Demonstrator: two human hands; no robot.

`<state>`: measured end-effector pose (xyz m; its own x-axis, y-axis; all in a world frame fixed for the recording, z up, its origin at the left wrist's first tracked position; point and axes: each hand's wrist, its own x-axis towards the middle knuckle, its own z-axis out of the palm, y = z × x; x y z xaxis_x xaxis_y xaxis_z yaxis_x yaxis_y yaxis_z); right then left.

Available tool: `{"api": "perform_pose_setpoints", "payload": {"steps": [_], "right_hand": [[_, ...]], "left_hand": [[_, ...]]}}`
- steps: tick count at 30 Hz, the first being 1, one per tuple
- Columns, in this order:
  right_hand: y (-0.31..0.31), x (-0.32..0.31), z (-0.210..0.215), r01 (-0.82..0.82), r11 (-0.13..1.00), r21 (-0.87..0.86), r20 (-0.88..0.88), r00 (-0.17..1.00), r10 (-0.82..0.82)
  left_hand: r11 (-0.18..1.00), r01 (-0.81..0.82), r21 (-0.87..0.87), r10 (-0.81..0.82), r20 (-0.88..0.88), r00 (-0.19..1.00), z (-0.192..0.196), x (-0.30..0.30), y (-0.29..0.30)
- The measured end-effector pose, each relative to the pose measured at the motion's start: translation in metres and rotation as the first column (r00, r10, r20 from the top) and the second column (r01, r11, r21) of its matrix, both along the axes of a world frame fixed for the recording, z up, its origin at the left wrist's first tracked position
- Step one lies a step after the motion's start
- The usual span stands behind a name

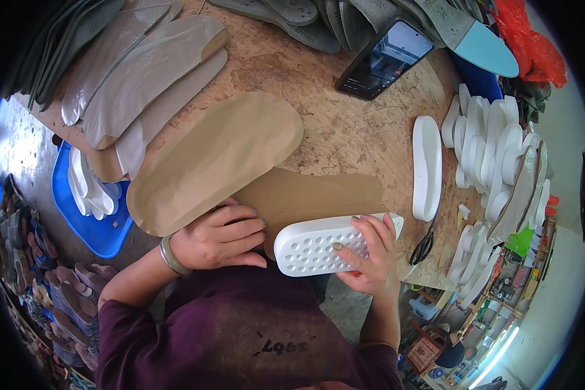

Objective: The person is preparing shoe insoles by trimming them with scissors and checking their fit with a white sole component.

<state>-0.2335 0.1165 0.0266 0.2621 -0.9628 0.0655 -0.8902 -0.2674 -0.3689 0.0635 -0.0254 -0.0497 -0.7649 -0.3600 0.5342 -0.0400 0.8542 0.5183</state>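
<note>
White foam, a long dimpled shoe sole (328, 244), is lying at the near edge of the chipboard bench (344, 123), the right hand (369, 253) resting flat on it with fingers spread rather than closed. The left hand (218, 237) is pressing open-palmed on a tan paper sole-shaped pattern (214, 159). A stack of white soles (494, 146) is waiting at the right and grey insoles (143, 71) are piling up beyond, so the work looks barely begun.

Worn chipboard tabletop (344, 123), tan paper sole patterns (214, 159) overlapping at centre, grey insoles (143, 71) stacked left, black phone (385, 60) above, white sole (427, 166) and scissors (424, 247) right
</note>
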Motion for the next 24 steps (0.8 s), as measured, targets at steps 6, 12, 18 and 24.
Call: {"api": "perform_pose_setpoints", "payload": {"steps": [6,12,18,24], "right_hand": [[0.0010,0.0011,0.0002,0.002,1.000,-0.001,0.000,1.000,-0.002],[0.0025,0.0028,-0.0010,-0.003,1.000,-0.017,0.001,1.000,0.003],[0.0028,-0.0028,-0.0002,0.000,1.000,-0.004,0.003,1.000,0.000],[-0.0014,-0.0013,-0.0072,-0.023,1.000,-0.007,0.009,1.000,0.023]], "left_hand": [[1.000,-0.002,0.000,0.002,0.009,1.000,0.0004,0.0009,0.0009],[1.000,0.004,0.014,-0.005,0.020,1.000,-0.0010,0.0034,0.0022],[0.999,0.037,0.033,-0.038,0.029,0.999,-0.0058,0.0048,0.0019],[1.000,0.016,-0.011,-0.015,0.024,1.000,-0.0042,0.0016,-0.0001]]}}
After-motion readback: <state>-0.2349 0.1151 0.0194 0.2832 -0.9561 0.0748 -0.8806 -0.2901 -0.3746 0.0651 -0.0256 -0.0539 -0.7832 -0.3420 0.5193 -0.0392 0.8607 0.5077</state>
